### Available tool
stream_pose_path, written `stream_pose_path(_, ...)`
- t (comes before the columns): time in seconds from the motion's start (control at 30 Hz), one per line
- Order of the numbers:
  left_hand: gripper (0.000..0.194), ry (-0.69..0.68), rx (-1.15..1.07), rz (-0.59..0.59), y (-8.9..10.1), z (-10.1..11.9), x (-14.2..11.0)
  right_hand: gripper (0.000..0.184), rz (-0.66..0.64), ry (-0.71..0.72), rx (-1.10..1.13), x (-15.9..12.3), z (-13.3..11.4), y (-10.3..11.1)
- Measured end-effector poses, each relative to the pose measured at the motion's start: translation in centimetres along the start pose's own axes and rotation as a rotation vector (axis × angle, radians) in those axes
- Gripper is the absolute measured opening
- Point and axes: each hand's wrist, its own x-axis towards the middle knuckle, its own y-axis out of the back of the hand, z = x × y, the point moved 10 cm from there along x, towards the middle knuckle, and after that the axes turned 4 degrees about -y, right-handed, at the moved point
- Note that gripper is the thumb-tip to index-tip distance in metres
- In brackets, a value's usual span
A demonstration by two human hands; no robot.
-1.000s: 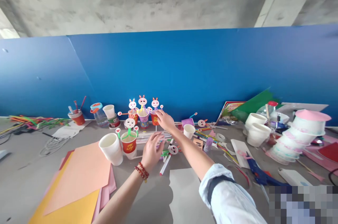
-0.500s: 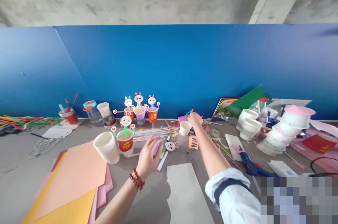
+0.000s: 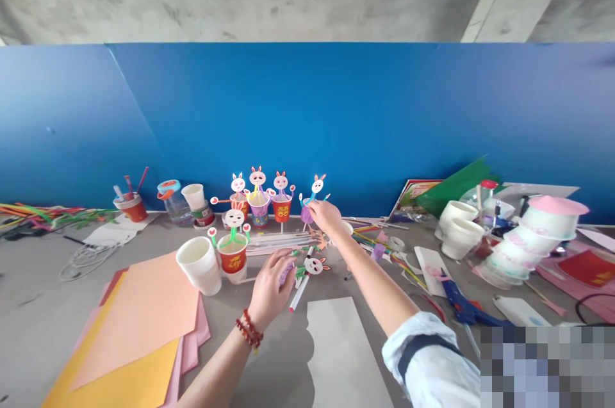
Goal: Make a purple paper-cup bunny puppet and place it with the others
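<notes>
My right hand grips a paper rabbit figure with a white head, a blue stem and small arms. Its purple lower part shows left of my fingers. On the grey table rests my left hand, thumb and fingers curved around a purple patterned piece, mostly hidden. Beside it lies another rabbit head with green stems, across a white marker. Behind stand several rabbit figures in paper cups, one a red cup. A white cup is partly hidden behind my right wrist.
Coloured paper sheets lie at the left, near a stack of white cups. A grey card lies in front of me. To the right are a blue glue gun and a tower of decorated cups.
My right hand has moved left, bringing the rabbit figure upright beside the row of rabbit cups. My left hand stays nearly in place. The view has shifted slightly.
</notes>
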Motion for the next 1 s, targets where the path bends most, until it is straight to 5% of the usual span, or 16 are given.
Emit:
stream_pose_path(0.33,0.023,0.038,-0.008,-0.002,-0.4,-1.1,0.0,0.03,-0.035,0.165,-0.062,1.2,-2.8,-0.7)
stream_pose_path(1.0,0.023,0.06,-0.008,-0.017,-0.8,-1.1,-0.2,0.028,-0.047,0.088,-0.11,2.0,-3.0,-2.2)
